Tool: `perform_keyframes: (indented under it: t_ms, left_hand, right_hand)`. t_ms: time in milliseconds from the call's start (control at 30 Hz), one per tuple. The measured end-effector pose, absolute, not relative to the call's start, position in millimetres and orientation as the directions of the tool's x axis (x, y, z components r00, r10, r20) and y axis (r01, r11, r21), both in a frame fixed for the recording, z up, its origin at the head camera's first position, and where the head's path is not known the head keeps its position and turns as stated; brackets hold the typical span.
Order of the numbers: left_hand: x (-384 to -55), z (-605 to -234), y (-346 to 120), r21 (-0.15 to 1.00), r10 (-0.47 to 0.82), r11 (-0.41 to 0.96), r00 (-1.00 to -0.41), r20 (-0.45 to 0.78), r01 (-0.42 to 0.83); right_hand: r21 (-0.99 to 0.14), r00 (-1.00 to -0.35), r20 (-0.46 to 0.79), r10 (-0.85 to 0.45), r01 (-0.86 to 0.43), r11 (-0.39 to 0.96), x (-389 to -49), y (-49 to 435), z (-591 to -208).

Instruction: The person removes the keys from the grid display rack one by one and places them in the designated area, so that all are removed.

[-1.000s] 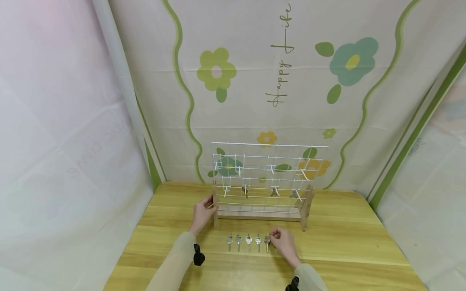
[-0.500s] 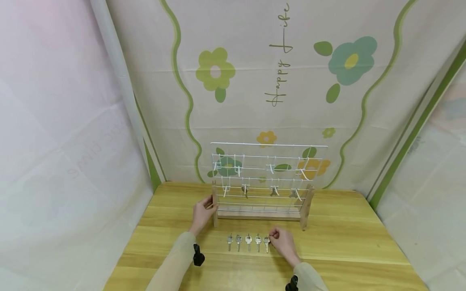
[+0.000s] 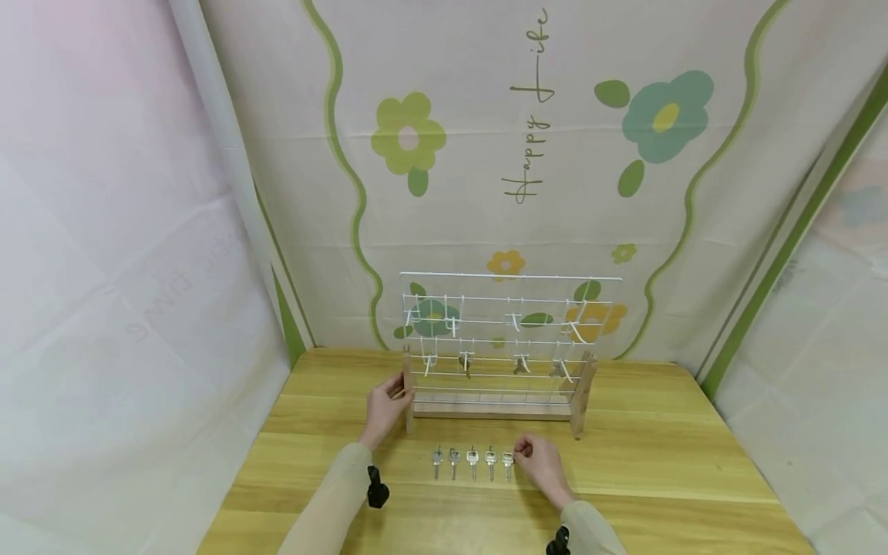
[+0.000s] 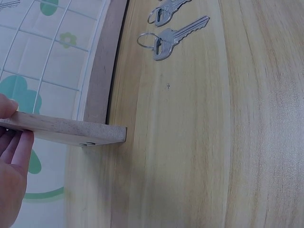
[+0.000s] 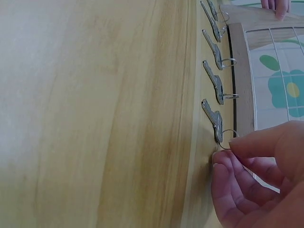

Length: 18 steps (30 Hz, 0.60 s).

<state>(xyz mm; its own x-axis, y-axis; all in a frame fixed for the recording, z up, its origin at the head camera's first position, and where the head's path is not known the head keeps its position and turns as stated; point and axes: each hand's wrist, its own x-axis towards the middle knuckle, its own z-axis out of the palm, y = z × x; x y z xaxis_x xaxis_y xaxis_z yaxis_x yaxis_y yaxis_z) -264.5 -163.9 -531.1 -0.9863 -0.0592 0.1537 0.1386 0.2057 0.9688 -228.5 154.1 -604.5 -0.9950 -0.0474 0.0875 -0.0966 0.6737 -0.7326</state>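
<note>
A white wire grid rack [image 3: 492, 410] with wooden ends stands on the table. My left hand [image 3: 384, 408] grips its left wooden upright [image 4: 71, 128], thumb on one face and fingers on the other. In front of the rack lie several silver keys in a row, each with a small ring. At the right end of the row my right hand [image 3: 543, 465] pinches the thin ring [image 5: 230, 131] of the last key [image 5: 213, 119] between thumb and forefinger. That key's blade points toward me, like those of its neighbours [image 3: 490, 460].
White hooks [image 3: 452, 327] sit in two rows on the grid. Dark keys [image 3: 465, 367] hang from three of the lower ones. A floral cloth [image 3: 451, 216] rises behind the table [image 3: 659, 462], with pale cloth walls at both sides.
The rightmost key, darker and slightly turned a second ago, now lies straighter and brighter in line with the others. My left hand stays on the upright; the head view has shifted slightly.
</note>
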Motion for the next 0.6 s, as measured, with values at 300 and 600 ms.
perform_keyframes:
  t_ms: [300,600]
  left_hand:
    - [-264.1,-529.7,-164.1,0.972,-0.054,0.198,-0.988,0.142,0.129]
    - [-264.4,-529.7,-164.2,0.973,-0.057,0.195,-0.989,0.134,0.121]
  right_hand:
    - [-0.744,-0.997,0.065,-0.038,-0.074,0.664,-228.1,156.0,-599.4]
    - [-0.752,-0.987,0.154,-0.041,-0.144,0.643,-232.9,149.3,-582.8]
